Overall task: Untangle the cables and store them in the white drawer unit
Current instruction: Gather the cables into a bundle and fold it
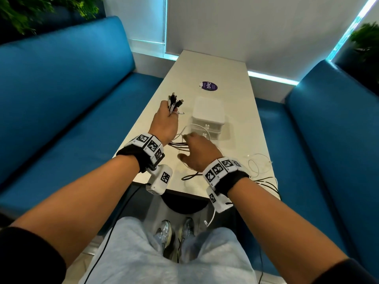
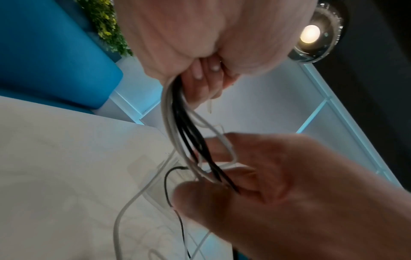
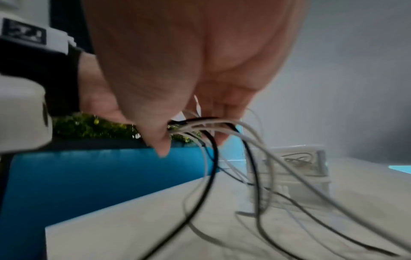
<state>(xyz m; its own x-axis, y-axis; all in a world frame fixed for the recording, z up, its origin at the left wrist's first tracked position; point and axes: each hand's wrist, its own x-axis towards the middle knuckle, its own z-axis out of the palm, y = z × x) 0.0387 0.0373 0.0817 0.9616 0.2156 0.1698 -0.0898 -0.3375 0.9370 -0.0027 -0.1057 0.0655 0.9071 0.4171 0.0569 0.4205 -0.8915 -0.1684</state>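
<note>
Right hand (image 1: 196, 152) combs pinched black-and-white cable strands (image 2: 191, 140) below left hand (image 1: 165, 121), fist clenching plug ends for untangling; white plastic drawer unit (image 1: 208, 117) just beyond.

The cables (image 1: 173, 103), black and white, are bunched in my left hand (image 1: 164, 125), plug ends fanning above my fist, strands trailing through my right hand (image 1: 198, 153). The white drawer unit (image 1: 208, 117), drawers shut, stands just beyond my right fingertips.
</note>
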